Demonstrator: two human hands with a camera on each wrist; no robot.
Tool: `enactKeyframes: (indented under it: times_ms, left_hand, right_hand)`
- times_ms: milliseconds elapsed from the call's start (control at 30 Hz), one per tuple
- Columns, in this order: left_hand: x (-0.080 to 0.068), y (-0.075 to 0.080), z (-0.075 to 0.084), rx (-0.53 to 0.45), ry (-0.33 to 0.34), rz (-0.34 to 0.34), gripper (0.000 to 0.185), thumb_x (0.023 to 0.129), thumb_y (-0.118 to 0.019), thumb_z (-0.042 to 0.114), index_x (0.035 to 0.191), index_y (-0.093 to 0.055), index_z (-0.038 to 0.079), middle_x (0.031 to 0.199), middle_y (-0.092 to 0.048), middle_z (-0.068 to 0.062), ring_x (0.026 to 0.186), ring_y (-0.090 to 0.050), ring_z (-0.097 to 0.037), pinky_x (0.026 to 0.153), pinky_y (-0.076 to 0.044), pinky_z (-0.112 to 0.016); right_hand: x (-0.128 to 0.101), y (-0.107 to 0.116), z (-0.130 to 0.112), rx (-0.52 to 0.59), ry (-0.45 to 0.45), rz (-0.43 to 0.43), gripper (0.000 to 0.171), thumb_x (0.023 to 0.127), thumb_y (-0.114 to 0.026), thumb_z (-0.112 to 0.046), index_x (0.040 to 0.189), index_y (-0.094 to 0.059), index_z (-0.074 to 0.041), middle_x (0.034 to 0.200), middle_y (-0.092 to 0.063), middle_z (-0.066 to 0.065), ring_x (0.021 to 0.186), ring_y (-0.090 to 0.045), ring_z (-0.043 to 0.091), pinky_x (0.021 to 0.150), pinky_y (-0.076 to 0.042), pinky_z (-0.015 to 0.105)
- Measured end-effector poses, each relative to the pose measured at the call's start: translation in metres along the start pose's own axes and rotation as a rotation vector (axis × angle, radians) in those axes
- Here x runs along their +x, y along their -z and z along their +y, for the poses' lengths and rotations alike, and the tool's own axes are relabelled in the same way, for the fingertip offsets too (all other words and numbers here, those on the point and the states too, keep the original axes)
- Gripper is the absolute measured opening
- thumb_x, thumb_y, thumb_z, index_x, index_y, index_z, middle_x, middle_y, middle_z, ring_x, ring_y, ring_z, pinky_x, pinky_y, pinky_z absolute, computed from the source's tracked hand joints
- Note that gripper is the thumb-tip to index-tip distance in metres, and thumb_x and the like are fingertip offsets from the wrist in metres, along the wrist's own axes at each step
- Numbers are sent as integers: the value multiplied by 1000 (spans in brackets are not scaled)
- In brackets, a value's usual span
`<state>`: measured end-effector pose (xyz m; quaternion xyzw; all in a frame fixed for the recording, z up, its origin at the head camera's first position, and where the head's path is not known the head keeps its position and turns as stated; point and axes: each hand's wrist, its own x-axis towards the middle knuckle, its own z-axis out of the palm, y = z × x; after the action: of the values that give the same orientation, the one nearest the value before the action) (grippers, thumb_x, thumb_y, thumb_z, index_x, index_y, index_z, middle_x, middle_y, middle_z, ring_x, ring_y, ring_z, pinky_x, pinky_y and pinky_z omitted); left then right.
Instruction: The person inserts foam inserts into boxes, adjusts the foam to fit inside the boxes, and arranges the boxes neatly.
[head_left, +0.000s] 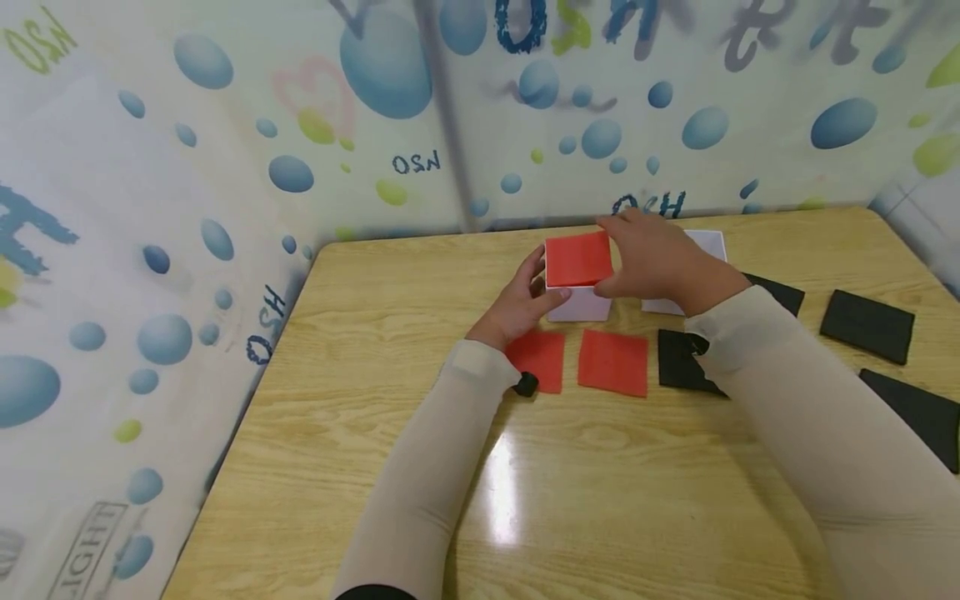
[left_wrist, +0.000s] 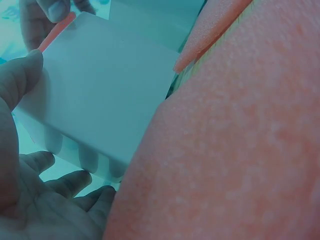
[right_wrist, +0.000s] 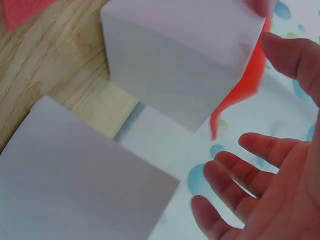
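Head view. A white cube-shaped box [head_left: 579, 302] is seen standing on the light wooden table [head_left: 375, 400] near its far edge. A red square foam sheet [head_left: 577, 258] is laid over the top of the box. The left hand [head_left: 521, 302] is placed against the box's left side, fingers curved up along it and the thumb at its front. The right hand [head_left: 656, 260] is held over the right part of the red sheet, thumb at the sheet's near right edge, fingers reaching to its far edge. Two more red foam squares [head_left: 613, 361] are seen flat on the table just in front of the box. A second white box [head_left: 701, 250] is partly hidden behind the right hand. Black foam squares [head_left: 867, 324] are spread to the right.

Left wrist view. The white box [left_wrist: 100, 100] is seen close up, with the left hand's [left_wrist: 35, 190] fingers spread beneath and beside it; a firm clasp cannot be told. Red foam [left_wrist: 225, 150] fills the right half.

Right wrist view. The right hand [right_wrist: 270, 185] is shown with fingers straight and spread, gripping nothing; only a fingertip is blurred at the box's top corner. The red sheet [right_wrist: 245, 90] is seen drooping over the box's [right_wrist: 180, 55] far edge.
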<state>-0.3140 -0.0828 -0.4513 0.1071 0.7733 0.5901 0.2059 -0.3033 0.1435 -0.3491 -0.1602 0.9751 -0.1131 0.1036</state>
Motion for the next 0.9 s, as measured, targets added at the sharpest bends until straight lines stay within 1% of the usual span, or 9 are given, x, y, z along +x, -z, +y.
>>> enactKeyframes:
  times_ms: [67, 167, 233, 300, 400, 567, 700, 900]
  left_hand:
    - [0, -1, 0, -1, -1, 0, 92, 100, -72, 38, 168, -11, 44, 174, -20, 5, 162, -20, -32, 127, -31, -54]
    - [0, -1, -1, -2, -11, 2, 91, 100, -72, 37, 168, -11, 43, 174, -21, 4, 162, -20, -32, 127, -30, -53]
    - [1, -1, -2, 3, -25, 4, 90, 101, -71, 36, 169, -12, 41, 174, -21, 2, 162, -20, -33, 128, -30, -52]
    - [2, -1, -2, 7, -36, 3, 90, 101, -71, 35, 169, -11, 39, 175, -21, 1, 162, -21, -34, 128, -30, -51]
    - [2, 0, -3, 6, -51, 0, 90, 102, -70, 34, 170, -11, 36, 175, -21, 0, 162, -21, -34, 128, -30, -49]
    - [2, 0, -3, -5, -61, -1, 90, 102, -70, 33, 170, -10, 34, 175, -22, 0, 162, -22, -32, 127, -32, -47]
    - [0, 0, -2, -2, -56, 4, 90, 102, -70, 34, 170, -11, 35, 175, -22, 0, 162, -23, -32, 127, -32, -48]
    - [0, -1, -2, 7, -46, 10, 90, 102, -70, 36, 170, -11, 35, 175, -21, -1, 162, -23, -33, 127, -32, -47]
  right_hand:
    - [-3, -3, -3, -15, 23, 13, 105, 83, -84, -39, 165, -28, -4, 165, -32, 27, 147, -36, 49, 109, -47, 68]
    - [-9, -7, -8, -33, 77, 1, 102, 83, -84, -36, 165, -32, -5, 168, -30, 22, 150, -33, 46, 108, -49, 65]
    - [-12, -11, -11, -59, 128, -15, 99, 84, -83, -34, 164, -34, -4, 170, -28, 21, 154, -29, 45, 113, -45, 65]
    - [-15, -14, -15, -90, 170, -27, 97, 84, -82, -33, 164, -35, -3, 171, -29, 20, 157, -26, 45, 118, -37, 67]
    - [-17, -18, -19, -137, 206, -38, 96, 85, -81, -33, 164, -35, -3, 171, -30, 20, 159, -23, 43, 123, -24, 70]
    - [-17, -22, -24, -165, 193, -59, 97, 85, -82, -34, 164, -34, -5, 171, -31, 19, 160, -24, 42, 124, -20, 72]
    - [-16, -25, -25, -159, 179, -76, 100, 83, -84, -35, 165, -34, -6, 171, -30, 19, 160, -24, 41, 124, -21, 72]
    - [-13, -29, -25, -154, 174, -87, 99, 83, -85, -34, 164, -35, -5, 170, -32, 20, 159, -26, 41, 123, -22, 72]
